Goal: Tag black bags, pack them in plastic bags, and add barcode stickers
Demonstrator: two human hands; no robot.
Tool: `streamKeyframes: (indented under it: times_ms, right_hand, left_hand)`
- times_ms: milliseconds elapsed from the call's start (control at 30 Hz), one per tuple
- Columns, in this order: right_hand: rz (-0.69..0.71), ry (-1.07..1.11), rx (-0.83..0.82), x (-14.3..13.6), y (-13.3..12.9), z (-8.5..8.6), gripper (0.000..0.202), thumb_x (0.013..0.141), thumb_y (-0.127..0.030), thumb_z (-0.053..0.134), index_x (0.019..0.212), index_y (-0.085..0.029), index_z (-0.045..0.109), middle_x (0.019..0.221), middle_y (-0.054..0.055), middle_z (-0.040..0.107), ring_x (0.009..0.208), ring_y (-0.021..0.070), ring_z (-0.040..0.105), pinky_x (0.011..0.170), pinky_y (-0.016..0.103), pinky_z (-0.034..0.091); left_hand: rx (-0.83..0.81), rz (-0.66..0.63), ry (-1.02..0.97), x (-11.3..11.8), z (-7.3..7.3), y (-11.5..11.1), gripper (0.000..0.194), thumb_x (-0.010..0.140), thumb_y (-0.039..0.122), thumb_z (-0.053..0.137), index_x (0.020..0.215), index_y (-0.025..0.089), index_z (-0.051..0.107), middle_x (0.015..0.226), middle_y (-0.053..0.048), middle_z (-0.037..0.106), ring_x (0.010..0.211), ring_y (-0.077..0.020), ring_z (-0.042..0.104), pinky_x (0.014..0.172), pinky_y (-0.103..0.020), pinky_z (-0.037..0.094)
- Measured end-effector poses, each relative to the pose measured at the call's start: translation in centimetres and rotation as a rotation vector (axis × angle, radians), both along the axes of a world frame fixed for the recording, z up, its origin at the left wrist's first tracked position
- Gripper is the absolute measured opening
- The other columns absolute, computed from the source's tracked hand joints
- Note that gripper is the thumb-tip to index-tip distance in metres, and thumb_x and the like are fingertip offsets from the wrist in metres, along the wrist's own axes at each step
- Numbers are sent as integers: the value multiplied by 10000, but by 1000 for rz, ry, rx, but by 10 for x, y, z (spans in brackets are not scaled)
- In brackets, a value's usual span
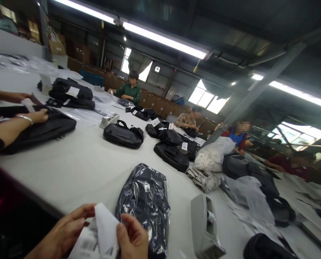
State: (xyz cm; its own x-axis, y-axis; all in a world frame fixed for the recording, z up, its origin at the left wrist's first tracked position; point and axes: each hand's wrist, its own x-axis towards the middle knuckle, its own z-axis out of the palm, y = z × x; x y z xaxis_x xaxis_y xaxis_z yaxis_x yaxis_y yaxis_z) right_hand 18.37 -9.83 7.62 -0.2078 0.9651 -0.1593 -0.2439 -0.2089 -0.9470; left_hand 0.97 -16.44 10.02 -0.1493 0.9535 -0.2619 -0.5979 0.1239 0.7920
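Wrapped bag (143,198), black, one: lay on the counter (85,172), lower centre of the frame; bagging looked done. Label sheet (105,225), one: lower left of centre, grasped in the grip of left hand (66,228) and right hand (133,233), not on the bag. Dark bags (122,135), centre: lay unwrapped, apparently outstanding. Sheet was white, flap raised, barcode (88,245) printed; plastic (147,187) was clear, glossy, creased.

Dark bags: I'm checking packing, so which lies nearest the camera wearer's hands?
The dark bag in glossy clear plastic, just beyond the right hand; the other bags lie farther away.
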Motion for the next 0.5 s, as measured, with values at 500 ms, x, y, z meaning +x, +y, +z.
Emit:
streamKeyframes:
  times_ms: [500]
  right_hand:
    - [155, -250, 220, 19, -43, 21, 455, 776, -577, 687, 871, -135, 746, 739, 52, 674, 669, 167, 586, 575, 232, 468]
  left_hand:
    - [-102, -212, 90, 18, 5, -36, 423, 722, 361, 823, 1069, 165, 683, 883, -78, 769, 739, -234, 722, 664, -291, 561]
